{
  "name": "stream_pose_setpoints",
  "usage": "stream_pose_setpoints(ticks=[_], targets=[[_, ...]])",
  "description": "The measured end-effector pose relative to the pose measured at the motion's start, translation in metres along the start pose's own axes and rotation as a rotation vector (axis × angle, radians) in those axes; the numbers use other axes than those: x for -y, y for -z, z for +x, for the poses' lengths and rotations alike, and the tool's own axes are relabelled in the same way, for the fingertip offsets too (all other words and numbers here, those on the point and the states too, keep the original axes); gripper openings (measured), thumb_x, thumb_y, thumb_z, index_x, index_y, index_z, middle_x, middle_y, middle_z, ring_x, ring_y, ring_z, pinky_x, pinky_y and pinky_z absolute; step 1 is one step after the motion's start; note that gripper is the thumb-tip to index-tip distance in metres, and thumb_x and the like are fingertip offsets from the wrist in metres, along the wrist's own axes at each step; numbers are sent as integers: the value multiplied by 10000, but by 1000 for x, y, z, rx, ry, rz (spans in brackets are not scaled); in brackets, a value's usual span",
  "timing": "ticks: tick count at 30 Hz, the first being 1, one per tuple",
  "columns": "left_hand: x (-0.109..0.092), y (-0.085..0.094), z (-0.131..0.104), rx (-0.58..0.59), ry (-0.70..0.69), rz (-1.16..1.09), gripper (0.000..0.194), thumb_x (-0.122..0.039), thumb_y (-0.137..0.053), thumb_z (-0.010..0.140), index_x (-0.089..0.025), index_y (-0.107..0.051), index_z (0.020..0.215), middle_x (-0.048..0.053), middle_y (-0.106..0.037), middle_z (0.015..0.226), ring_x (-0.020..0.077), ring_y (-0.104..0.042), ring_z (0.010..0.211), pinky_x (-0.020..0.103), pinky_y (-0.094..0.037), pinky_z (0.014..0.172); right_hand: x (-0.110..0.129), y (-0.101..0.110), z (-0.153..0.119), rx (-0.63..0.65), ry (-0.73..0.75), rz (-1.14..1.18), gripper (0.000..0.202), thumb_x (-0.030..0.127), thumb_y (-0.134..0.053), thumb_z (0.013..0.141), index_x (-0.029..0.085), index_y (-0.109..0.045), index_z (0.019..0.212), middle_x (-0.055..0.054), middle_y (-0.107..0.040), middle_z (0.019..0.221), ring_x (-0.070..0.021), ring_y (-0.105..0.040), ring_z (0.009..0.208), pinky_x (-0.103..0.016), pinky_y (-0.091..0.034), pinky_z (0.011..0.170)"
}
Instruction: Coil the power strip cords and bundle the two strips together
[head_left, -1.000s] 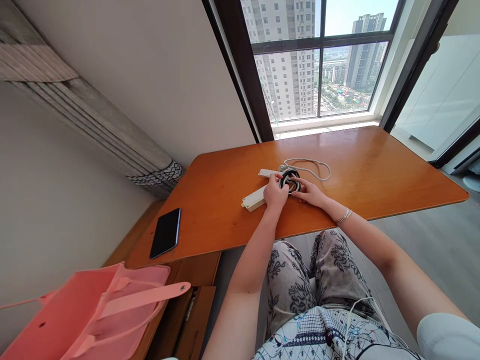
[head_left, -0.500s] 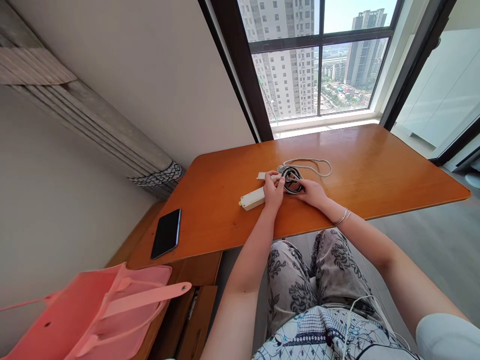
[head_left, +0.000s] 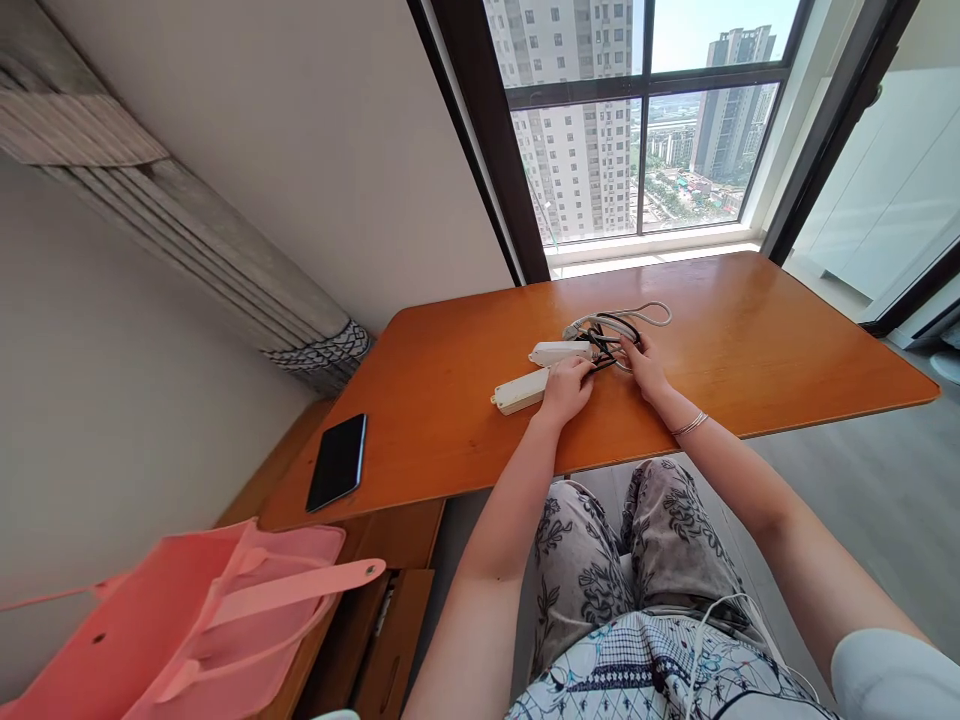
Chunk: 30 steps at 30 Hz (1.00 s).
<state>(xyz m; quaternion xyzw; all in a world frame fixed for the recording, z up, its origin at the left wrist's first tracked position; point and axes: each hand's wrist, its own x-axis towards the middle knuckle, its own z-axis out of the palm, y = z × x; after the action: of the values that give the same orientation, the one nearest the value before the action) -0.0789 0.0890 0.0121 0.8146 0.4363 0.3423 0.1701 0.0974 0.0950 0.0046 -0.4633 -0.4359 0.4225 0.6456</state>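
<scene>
Two white power strips lie side by side on the table. My left hand [head_left: 568, 390] is closed over the right end of the nearer power strip [head_left: 521, 391], its fingertips close to a black cable. Just beyond it is the farther power strip [head_left: 559, 352], which no hand covers. My right hand [head_left: 645, 370] pinches the loose bundle of black and white cables [head_left: 611, 325] at its right side. A white loop of cable stretches away toward the window. Exactly which strands lie between the right fingers is hard to make out.
A dark-screened tablet or phone [head_left: 337, 462] lies at the left of the orange-brown wooden table [head_left: 787, 350]. Below it, a pink bag [head_left: 225, 620] stands by the table's left end. A window [head_left: 645, 150] rises behind the far edge.
The cable coil has loosened and spread farther toward the window. My right hand has moved away and right with it. My left hand has shifted right, leaving more of both power strips visible.
</scene>
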Motion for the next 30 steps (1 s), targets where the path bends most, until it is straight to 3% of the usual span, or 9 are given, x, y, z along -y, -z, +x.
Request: stream_pose_setpoints(ticks=[3, 7, 11, 14, 19, 23, 26, 28, 30], targets=[[-2, 1, -2, 71, -32, 109, 195, -134, -614, 753, -223, -746, 866, 111, -750, 1058, 345, -655, 1093, 524, -419, 1038, -4, 5, 8, -122, -66, 73, 402, 544, -735, 754, 228, -516, 873, 45, -514, 676, -116, -482, 605, -238, -408, 547], [-8, 4, -5, 141, -52, 201, 390, -110, -610, 734, -219, -740, 1085, 108, -738, 1201, 348, -641, 1181, 517, -383, 1070, -9, 17, 20, -198, -76, 97, 440, 564, -732, 768, 241, -490, 942, 44, -534, 702, -122, -543, 619, -237, -465, 551], [-16, 7, -5, 132, 47, 345, 480, -135, -555, 817, -200, -648, 1284, 117, -709, 1267, 315, -633, 1197, 478, -392, 1051, -14, 26, 31, -337, -67, 172, 409, 514, -701, 800, 251, -486, 1029, 38, -571, 809, -122, -612, 707, -243, -547, 611], [-20, 10, -4, 97, 167, 479, 419, -177, -521, 870, -197, -636, 1273, 124, -685, 1274, 297, -631, 1173, 444, -409, 1016, -17, 30, 37, -414, -34, 160, 309, 413, -657, 831, 242, -503, 1038, 14, -604, 883, -136, -640, 796, -266, -575, 674], [-20, 13, -4, 38, 307, 591, 348, -260, -563, 882, -178, -640, 1211, 151, -664, 1197, 316, -615, 1135, 457, -413, 1012, -18, 32, 36, -395, 43, 45, 230, 260, -653, 782, 222, -555, 986, -16, -622, 994, -155, -613, 952, -304, -551, 861], [-20, 11, -5, -21, 232, 625, 523, -281, -653, 843, -187, -555, 1348, 170, -528, 1454, 344, -477, 1347, 472, -353, 1121, -17, 26, 32, -333, 114, -24, 181, 236, -641, 780, 210, -571, 945, -17, -629, 974, -156, -600, 945, -307, -515, 921], [-20, 11, -3, 62, 204, 652, 360, -232, -607, 873, -180, -623, 1229, 165, -438, 1564, 351, -415, 1421, 476, -345, 1136, -16, 24, 32, -300, 151, -40, 148, 246, -602, 813, 215, -570, 954, -5, -637, 933, -149, -613, 887, -291, -519, 872], [-18, 13, 0, 123, 211, 670, 263, -175, -538, 896, -177, -651, 1134, 163, -435, 1570, 347, -482, 1367, 469, -395, 1078, -16, 26, 35, -305, 166, -45, 132, 263, -563, 839, 221, -564, 964, 1, -637, 923, -142, -618, 837, -280, -524, 821], [-13, 17, 1, 157, 218, 683, 295, -105, -473, 896, -172, -640, 1130, 176, -510, 1496, 327, -587, 1238, 454, -432, 1002, -16, 31, 40, -331, 173, -49, 134, 281, -505, 868, 225, -554, 979, 1, -630, 917, -135, -611, 794, -272, -523, 774]])
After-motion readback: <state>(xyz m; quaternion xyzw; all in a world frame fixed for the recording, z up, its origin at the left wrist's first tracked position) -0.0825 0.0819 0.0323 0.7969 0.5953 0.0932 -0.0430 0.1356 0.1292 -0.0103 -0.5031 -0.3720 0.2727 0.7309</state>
